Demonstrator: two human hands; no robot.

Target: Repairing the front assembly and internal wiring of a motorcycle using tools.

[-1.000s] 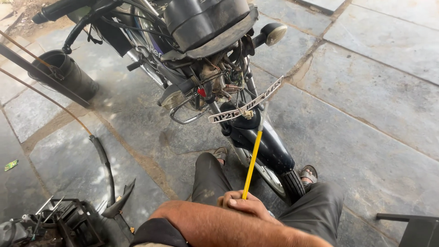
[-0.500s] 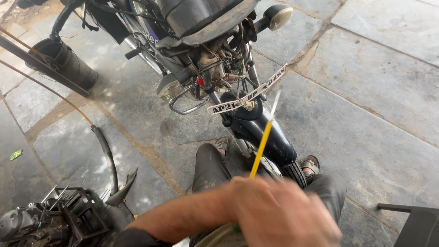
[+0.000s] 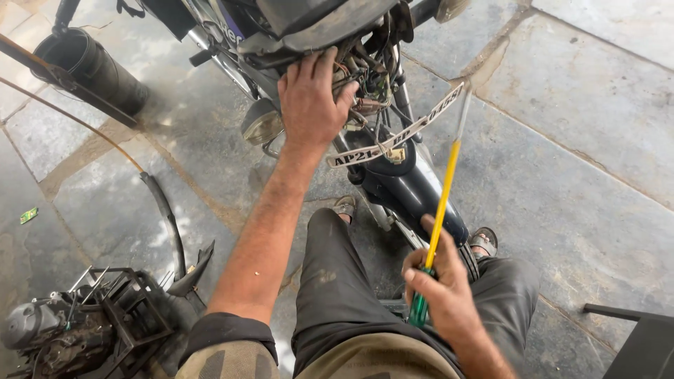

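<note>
A motorcycle (image 3: 295, 28) stands in front of me, its front end stripped with wiring (image 3: 365, 77) exposed above the dark front mudguard (image 3: 411, 193) and a white number plate (image 3: 393, 137). My left hand (image 3: 309, 95) reaches up and rests on the wiring area, fingers spread over it. My right hand (image 3: 439, 288) holds a long screwdriver (image 3: 441, 210) with a yellow shaft and green handle, tip pointing up toward the number plate. My legs in dark trousers straddle the front wheel.
A detached engine (image 3: 49, 337) in a metal frame lies at lower left, beside a loose black mudguard piece (image 3: 168, 224). A black cylinder (image 3: 88, 67) lies at upper left. A dark stool edge (image 3: 632, 337) shows at lower right. The floor is grey stone slabs.
My left hand has come up from my lap to the motorcycle's wiring. The right hand has taken the screwdriver and shifted right. The view moved closer.
</note>
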